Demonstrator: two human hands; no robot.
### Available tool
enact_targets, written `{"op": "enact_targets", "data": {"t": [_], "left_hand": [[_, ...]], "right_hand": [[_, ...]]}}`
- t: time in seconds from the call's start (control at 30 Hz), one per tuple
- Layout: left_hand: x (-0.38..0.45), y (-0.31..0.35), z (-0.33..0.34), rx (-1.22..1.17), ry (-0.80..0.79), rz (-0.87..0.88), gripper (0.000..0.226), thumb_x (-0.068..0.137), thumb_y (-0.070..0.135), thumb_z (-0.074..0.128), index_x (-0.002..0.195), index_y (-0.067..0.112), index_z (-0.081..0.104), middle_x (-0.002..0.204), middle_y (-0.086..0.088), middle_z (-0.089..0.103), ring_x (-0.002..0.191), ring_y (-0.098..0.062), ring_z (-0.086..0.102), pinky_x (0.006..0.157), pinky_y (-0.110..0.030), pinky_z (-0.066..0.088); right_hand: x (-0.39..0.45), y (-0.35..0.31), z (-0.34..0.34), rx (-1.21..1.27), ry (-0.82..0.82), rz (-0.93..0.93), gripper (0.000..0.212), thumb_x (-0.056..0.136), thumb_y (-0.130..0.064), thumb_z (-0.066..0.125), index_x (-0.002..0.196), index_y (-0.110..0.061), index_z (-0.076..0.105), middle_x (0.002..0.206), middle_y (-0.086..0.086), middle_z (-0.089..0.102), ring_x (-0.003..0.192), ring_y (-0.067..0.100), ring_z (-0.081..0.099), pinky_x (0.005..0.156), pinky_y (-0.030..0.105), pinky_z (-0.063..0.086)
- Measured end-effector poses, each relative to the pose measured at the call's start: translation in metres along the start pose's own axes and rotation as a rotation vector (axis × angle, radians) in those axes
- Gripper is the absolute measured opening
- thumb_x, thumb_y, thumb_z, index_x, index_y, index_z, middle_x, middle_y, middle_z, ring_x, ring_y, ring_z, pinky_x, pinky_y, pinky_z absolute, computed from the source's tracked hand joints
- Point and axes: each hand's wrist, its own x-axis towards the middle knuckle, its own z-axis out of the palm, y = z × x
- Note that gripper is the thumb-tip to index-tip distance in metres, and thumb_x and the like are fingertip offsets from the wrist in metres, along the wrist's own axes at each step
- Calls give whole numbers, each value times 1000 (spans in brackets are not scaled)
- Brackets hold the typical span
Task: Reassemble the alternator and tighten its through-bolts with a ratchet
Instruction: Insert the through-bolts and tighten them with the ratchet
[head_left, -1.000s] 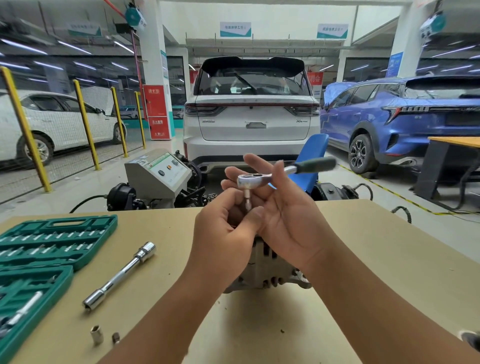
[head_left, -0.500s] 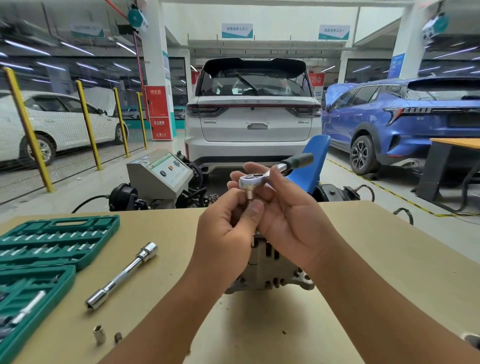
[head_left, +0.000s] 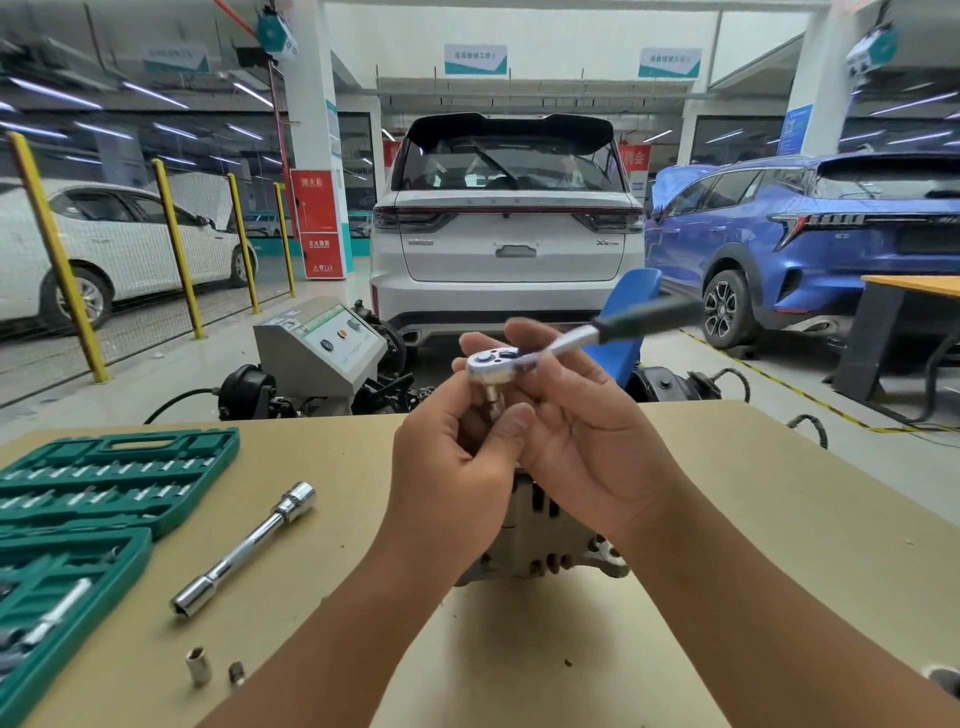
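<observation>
Parked cars, a white one (head_left: 506, 228) straight ahead and a blue one (head_left: 810, 244) to its right, fill the workshop behind a tan, matt bench (head_left: 779, 519). Both forearms reach up from the near edge and meet above the bench's middle. The right hand (head_left: 587, 431) is raised with its back toward the camera, fingers loosely curled under the ratchet (head_left: 545, 351), whose round chrome head lies across the fingertips while its black-gripped handle, blurred, angles up and to the right. The left hand (head_left: 452, 467) is just beside it, thumb and fingers pinching a small metal piece (head_left: 493, 405) that hangs under the ratchet head; what that piece is cannot be told. Below and behind the hands the alternator (head_left: 540, 540) sits on the bench, a ribbed, dull grey casting with slotted vents, mostly hidden by the wrists. Toward the left edge lies an open green plastic socket case (head_left: 104, 483) with rows of bits. Between case and alternator rests a polished chrome extension bar (head_left: 244, 551), flared at both ends. Near the front edge stand a small socket (head_left: 198, 665) and a smaller bit (head_left: 236, 674).
</observation>
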Motion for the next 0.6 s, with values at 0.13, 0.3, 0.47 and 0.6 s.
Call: {"op": "enact_targets", "data": {"t": [0.13,0.3,0.47,0.6], "left_hand": [[1,2,-2,-7,-37,-5,16,93,25,69,106,29,75,84,-2,71,73,-26,66,65,-38,58],[1,1,-2,-40,-38,-60,7,91,27,66,91,28,73,63,3,55,58,-10,47,53,-25,42],[0,2,-1,31,-9,-18,7,91,27,68,87,30,73,66,-1,60,58,-22,51,52,-32,46],[0,1,0,18,-9,-24,5,90,25,69,87,25,72,65,8,62,57,-11,52,54,-24,47]], "right_hand": [[0,2,1,-46,-23,-14,39,89,-23,74,125,-9,66,136,23,60,128,37,57,110,54,44],[5,3,1,97,126,39,38,95,-29,59,126,-8,63,128,24,65,115,33,66,106,52,50],[-2,0,3,2,-21,-19,30,88,-17,73,116,-9,70,134,25,62,126,39,59,106,53,48],[2,2,2,22,83,14,43,93,-32,62,130,-10,61,132,23,63,121,35,63,108,51,48]]}}
